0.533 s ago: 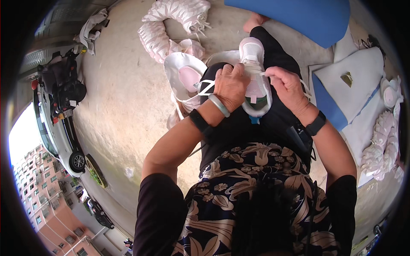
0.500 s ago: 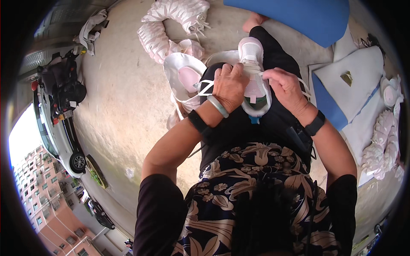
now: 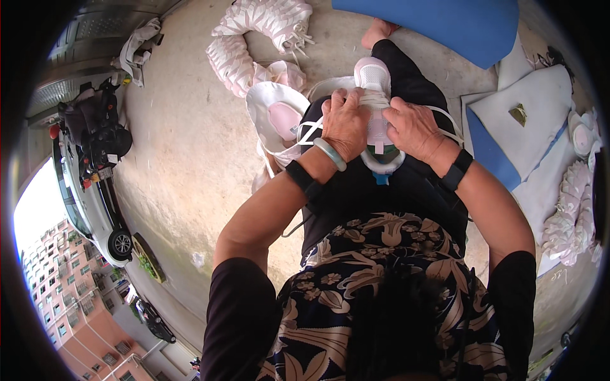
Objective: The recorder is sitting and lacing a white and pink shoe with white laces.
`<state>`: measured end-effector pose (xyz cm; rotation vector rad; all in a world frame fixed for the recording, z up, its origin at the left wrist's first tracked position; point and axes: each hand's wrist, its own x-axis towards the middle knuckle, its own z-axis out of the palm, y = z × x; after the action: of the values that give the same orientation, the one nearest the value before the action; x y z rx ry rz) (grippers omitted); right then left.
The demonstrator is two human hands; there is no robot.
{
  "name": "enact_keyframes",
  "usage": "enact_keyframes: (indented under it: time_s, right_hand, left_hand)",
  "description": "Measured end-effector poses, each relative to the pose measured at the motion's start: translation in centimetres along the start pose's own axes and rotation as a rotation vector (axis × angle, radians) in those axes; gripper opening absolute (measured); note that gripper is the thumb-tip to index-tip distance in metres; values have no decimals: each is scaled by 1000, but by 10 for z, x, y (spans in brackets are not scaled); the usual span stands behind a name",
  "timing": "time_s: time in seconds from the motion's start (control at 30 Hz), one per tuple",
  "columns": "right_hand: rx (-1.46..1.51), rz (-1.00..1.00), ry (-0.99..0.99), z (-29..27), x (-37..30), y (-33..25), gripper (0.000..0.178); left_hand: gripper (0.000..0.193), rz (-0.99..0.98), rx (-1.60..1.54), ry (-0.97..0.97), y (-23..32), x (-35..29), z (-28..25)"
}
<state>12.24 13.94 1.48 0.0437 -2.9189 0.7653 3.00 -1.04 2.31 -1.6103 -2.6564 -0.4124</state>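
Observation:
A pale pink and white sneaker (image 3: 373, 75) lies across my dark-trousered lap, toe pointing away. White shoelaces (image 3: 376, 100) cross over its tongue (image 3: 377, 130). My left hand (image 3: 346, 124) is closed on the left side of the lacing, fingers curled at the edge. On the opposite side my right hand (image 3: 414, 130) pinches at the lace by the eyelet edge; its fingertips partly hide the grip. Loose lace loops out beyond both hands. A small blue tab shows below the heel.
Left of my knee stands a white, pink-lined container (image 3: 259, 101). Beyond it, stacked pink-white shoe pieces (image 3: 260, 22) curve over the concrete. A blue sheet (image 3: 445, 25) lies ahead; white sheets (image 3: 527, 120) and more shoe pieces (image 3: 565, 209) lie right. A scooter (image 3: 95, 133) and white car (image 3: 95, 216) stand far left.
My right hand has moved slightly left and down, closer against the sneaker's side, drawing its fingers in. My left hand stays at the lacing, shifted slightly.

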Motion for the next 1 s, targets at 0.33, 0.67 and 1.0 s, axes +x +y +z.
enact_keyframes:
  time_s: [0.33,0.67,1.0]
  right_hand:
    - [28,130,40,10,0,-3,14]
    - [35,132,74,13,2,-6,11]
    - [373,262,191,29,2,5,6]
  left_hand:
    - [14,-16,-190,-67,-6,7,1]
    - [12,-8,-266,-31,-15,7,13]
    - [9,-154,-231,8,4,7,15]
